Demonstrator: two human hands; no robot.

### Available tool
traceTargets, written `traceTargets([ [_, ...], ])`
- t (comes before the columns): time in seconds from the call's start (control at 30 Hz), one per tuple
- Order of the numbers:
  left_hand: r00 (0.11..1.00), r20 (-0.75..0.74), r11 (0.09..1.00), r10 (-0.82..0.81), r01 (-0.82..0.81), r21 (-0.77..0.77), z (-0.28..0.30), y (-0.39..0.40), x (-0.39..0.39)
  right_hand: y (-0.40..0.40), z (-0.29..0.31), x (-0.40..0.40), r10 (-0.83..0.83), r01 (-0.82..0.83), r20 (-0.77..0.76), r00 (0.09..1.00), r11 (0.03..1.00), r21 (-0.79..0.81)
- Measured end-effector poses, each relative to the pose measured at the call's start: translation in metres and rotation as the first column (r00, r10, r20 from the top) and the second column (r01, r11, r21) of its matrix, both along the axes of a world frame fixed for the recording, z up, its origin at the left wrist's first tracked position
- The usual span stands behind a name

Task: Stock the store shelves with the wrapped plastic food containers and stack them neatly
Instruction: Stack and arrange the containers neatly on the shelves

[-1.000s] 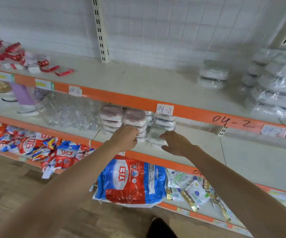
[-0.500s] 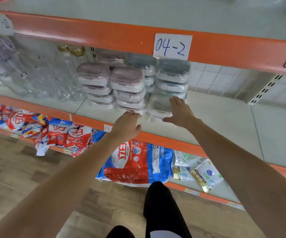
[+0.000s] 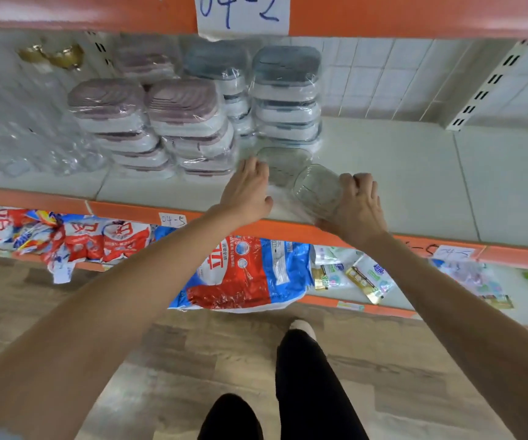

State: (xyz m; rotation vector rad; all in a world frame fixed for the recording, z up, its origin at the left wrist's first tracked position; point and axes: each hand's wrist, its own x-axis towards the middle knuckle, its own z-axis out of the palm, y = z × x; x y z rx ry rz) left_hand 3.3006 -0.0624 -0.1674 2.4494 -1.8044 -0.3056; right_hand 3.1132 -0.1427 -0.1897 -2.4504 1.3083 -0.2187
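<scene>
A clear wrapped plastic container (image 3: pixel 315 190) is tilted up at the front of the white shelf (image 3: pixel 399 185), and my right hand (image 3: pixel 356 208) grips its right side with curled fingers. My left hand (image 3: pixel 248 188) rests on the left end of a flat clear container (image 3: pixel 283 163) lying just behind. Behind them stand stacks of wrapped containers: pink-lidded stacks (image 3: pixel 189 128) at the left and grey-lidded stacks (image 3: pixel 286 93) at the back.
An orange shelf edge with a "04-2" label (image 3: pixel 242 12) hangs close overhead. Clear glassware (image 3: pixel 18 128) fills the shelf's left part. The lower shelf holds red and blue bags (image 3: pixel 240 274) and small packets (image 3: pixel 367 277). My legs stand on a wooden floor.
The view has moved closer and lower to the middle shelf. My right hand has gone from lying flat on the clear container to gripping one and tilting it up. My left hand reached forward onto the shelf.
</scene>
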Motion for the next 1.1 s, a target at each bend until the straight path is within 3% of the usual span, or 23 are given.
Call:
traceTargets([
  [0.13,0.997,0.032,0.966,-0.077,0.067,0.249,-0.024,-0.039,-0.008,0.003,-0.015,-0.031,-0.04,0.039,0.035,0.999,0.999,0.025],
  [0.2,0.994,0.07,0.954,-0.08,0.056,0.295,-0.032,-0.052,-0.007,0.001,-0.018,-0.038,-0.035,0.034,0.021,0.999,0.999,0.024],
  [0.33,0.994,0.086,0.958,-0.061,0.034,0.285,-0.035,-0.068,-0.008,0.005,-0.025,-0.043,-0.043,0.044,0.038,0.998,0.999,-0.016],
  [0.47,0.976,0.203,0.982,-0.076,0.038,0.188,-0.031,-0.075,-0.015,0.005,-0.028,-0.041,-0.056,0.056,0.007,0.998,0.998,-0.013],
  [0.67,0.995,0.09,0.982,-0.037,0.02,0.188,-0.028,-0.062,-0.019,0.017,-0.024,-0.046,-0.084,0.084,-0.002,0.996,0.996,-0.01],
  [0.8,0.99,0.093,0.978,-0.11,0.091,0.188,-0.026,-0.045,-0.028,0.041,-0.026,-0.062,-0.031,0.03,-0.054,0.998,1.0,-0.007],
  [0.9,0.961,0.199,0.975,-0.192,0.164,0.149,-0.011,-0.036,-0.04,0.051,-0.014,-0.072,0.005,-0.001,-0.065,0.998,0.998,0.055],
  [1.1,0.968,0.199,0.984,-0.155,0.134,0.116,0.025,0.015,-0.053,0.071,0.028,-0.089,0.095,-0.088,-0.087,0.992,0.993,0.083],
])
